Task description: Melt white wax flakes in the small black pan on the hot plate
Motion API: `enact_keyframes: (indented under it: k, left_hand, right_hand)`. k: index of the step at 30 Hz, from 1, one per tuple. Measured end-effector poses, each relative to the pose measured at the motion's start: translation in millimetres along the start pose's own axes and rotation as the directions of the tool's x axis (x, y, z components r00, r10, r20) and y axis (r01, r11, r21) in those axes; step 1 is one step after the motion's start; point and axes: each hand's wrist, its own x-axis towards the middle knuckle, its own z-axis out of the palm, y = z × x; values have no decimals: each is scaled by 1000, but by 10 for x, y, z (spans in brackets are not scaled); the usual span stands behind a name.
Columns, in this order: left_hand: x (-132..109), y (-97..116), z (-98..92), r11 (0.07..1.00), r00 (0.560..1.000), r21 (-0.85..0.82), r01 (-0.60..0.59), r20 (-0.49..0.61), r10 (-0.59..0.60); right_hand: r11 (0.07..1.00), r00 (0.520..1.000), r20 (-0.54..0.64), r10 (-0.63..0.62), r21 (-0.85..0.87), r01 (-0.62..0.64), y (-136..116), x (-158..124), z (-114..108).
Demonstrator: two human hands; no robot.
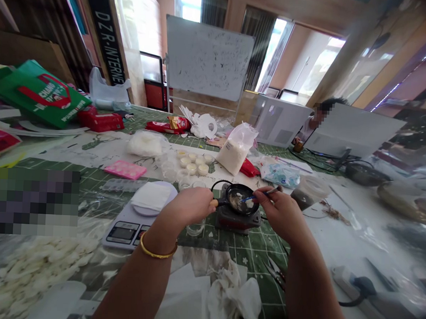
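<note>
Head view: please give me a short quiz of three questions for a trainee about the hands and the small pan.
1. True or false: the left hand grips the handle of the small black pan.
2. The right hand holds: A) a spoon, B) a thin blue stick, C) a cup?
3. Which device with a display lies left of the pan?
Key: 1 true; 2 B; 3 the digital scale.

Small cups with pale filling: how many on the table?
6 filled cups, clustered behind the pan: three in back, one in the middle, two in front. Clear empty cups nearby may hide more.
</note>
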Motion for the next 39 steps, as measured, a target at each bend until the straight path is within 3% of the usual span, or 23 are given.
enact_keyframes:
  k: [8, 12, 17, 21, 26, 30, 35, 39]
  left_hand:
    - [-1, 2, -10, 1000, 1000, -10, 8, 3, -8]
    - [5, 0, -5, 1000, 1000, -3, 20, 20, -20]
    - [-4, 8, -7, 1000, 1000, -10, 10, 25, -9]
    - [-6, 7, -7, 1000, 1000, 4, 9, -3, -9]
    - [2, 10, -3, 1000, 1000, -7, 14, 22, -14]
    - [3, 17, -3, 1000, 999, -2, 24, 38, -24]
    - [-6, 19, -11, 1000, 1000, -6, 14, 27, -14]
    - [-4, 21, -14, 1000, 1000, 3, 12, 19, -12]
  right_hand:
    - [996, 999, -7, 43, -73, -43, 62, 72, 42]
    - [1000, 998, 65, -16, 21, 15, 51, 50, 22]
    - [997, 999, 0, 39, -72, -39, 49, 22, -27]
    - [999, 997, 76, -26, -18, 27, 24, 2, -46]
    - [991, 999, 14, 41, -130, -39, 30, 15, -44]
    - [999, 995, 96, -12, -47, 16, 10, -6, -60]
    - [993, 999, 50, -4, -114, 9, -5, -16, -55]
    - [999, 997, 72, -28, -31, 31, -17, -36, -63]
